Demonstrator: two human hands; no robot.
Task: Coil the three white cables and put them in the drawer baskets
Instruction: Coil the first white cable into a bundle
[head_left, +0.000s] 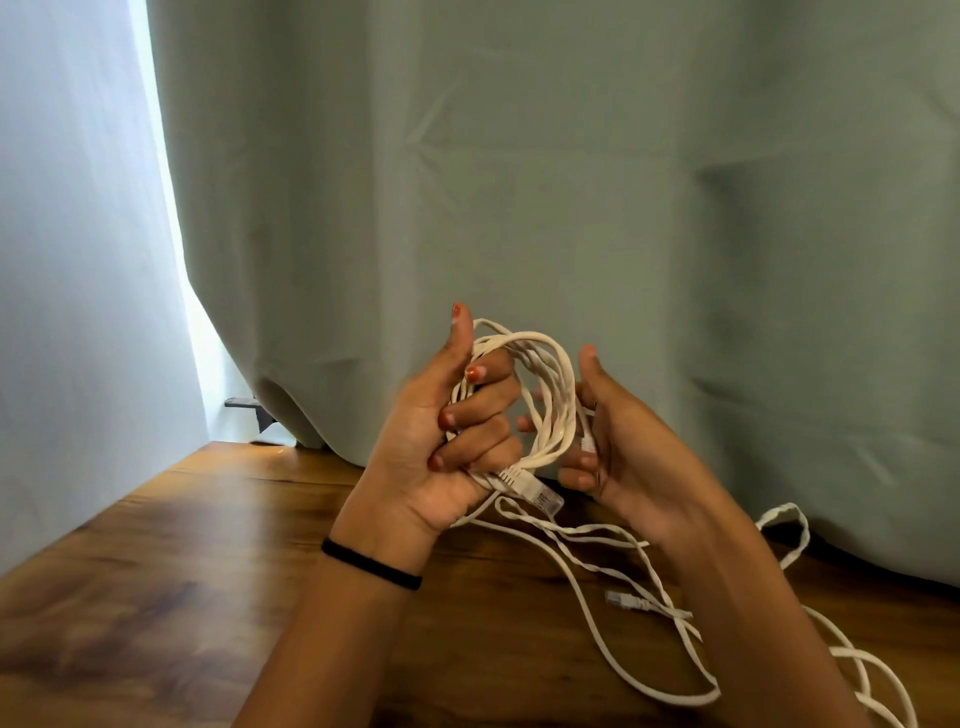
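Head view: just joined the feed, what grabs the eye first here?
Dead centre, the left hand grips a coil of white cable held up in front of a grey-green curtain, and the right hand steadies the coil's far side. Below, loose white cable trails across the wooden table toward the lower right, with a plug lying on the wood.
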